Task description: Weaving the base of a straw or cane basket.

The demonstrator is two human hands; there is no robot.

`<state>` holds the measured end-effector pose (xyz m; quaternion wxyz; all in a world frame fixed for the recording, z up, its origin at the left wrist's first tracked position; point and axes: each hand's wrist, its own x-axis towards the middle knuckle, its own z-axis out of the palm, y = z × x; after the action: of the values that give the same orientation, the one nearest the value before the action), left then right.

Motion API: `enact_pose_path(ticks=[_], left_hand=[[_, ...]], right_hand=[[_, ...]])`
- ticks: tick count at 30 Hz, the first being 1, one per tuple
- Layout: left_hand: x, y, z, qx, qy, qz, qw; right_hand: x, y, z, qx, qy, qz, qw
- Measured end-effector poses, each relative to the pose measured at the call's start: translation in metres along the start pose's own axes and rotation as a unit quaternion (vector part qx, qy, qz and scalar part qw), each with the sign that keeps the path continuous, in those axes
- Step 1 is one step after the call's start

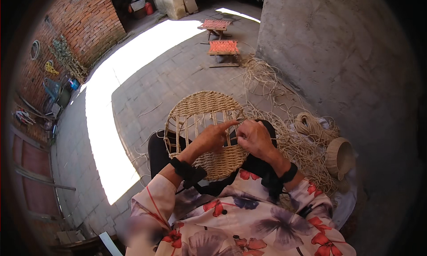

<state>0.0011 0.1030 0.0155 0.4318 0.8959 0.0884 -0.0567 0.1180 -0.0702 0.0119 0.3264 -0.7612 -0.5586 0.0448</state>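
A rounded panel of woven straw-coloured cord (207, 102) rests across my lap. It is woven tight at its far and near ends, with bare strands across the open middle. My left hand (212, 138) lies over the middle, its index finger stretched toward the right rim and its other fingers partly hidden. Beside it, at the right rim, my right hand (255, 136) is closed in a pinch. What sits between those fingertips is too small to make out. The two hands nearly touch.
Loose cord (300, 154) is heaped at my right, with a coil (309, 125) and a small woven basket (340, 158) tipped sideways. Two red-topped stools (223, 47) stand ahead. A grey wall (338, 56) rises at right, a brick wall (84, 25) far left.
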Motion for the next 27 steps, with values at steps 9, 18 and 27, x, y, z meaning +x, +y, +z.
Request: enact_pose_path(ticks=[9, 18, 27], left_hand=[[-0.014, 0.011, 0.0, 0.008, 0.11, 0.039, 0.993], [-0.077, 0.029, -0.054, -0.277, 0.115, -0.015, 0.954], [-0.068, -0.007, -0.027, 0.027, 0.217, 0.072, 0.973]], right_hand=[[-0.011, -0.019, 0.017, -0.075, 0.038, -0.014, 0.996], [0.007, -0.068, 0.024, 0.463, 0.033, 0.043, 0.885], [0.006, -0.056, 0.033, -0.029, 0.105, -0.077, 0.991]])
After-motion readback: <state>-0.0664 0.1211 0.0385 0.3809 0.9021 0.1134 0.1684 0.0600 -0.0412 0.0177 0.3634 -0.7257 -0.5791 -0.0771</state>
